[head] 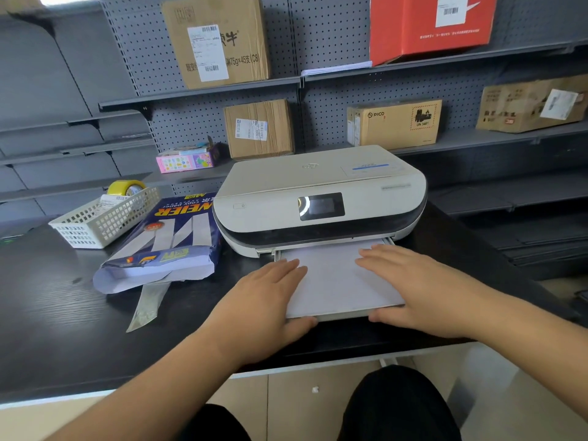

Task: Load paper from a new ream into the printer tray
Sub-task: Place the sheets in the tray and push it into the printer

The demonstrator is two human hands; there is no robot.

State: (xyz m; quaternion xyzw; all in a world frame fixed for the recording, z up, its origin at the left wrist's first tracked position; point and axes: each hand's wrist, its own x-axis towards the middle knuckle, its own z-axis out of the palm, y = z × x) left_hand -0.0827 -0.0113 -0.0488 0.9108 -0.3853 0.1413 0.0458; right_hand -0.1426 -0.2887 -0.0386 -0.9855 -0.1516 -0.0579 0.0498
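A white printer point(318, 198) sits on the black table point(63, 329). Its tray point(343, 315) is pulled out toward me, with a stack of white paper point(334, 278) lying in it. My left hand point(267, 300) lies flat on the stack's left side, thumb hooked on the tray's front edge. On the right side rests my right hand point(416, 288), fingers spread on the paper, thumb at the front edge. The blue ream wrapper point(168, 246) lies to the left of the printer, torn open at its near end, with white sheets showing inside.
A torn wrapper strip point(148, 305) lies by the ream. A white mesh basket point(101, 218) holding a yellow tape roll point(125, 187) stands at the table's left. Grey pegboard shelves behind carry cardboard boxes point(257, 128) and a red box point(429, 25).
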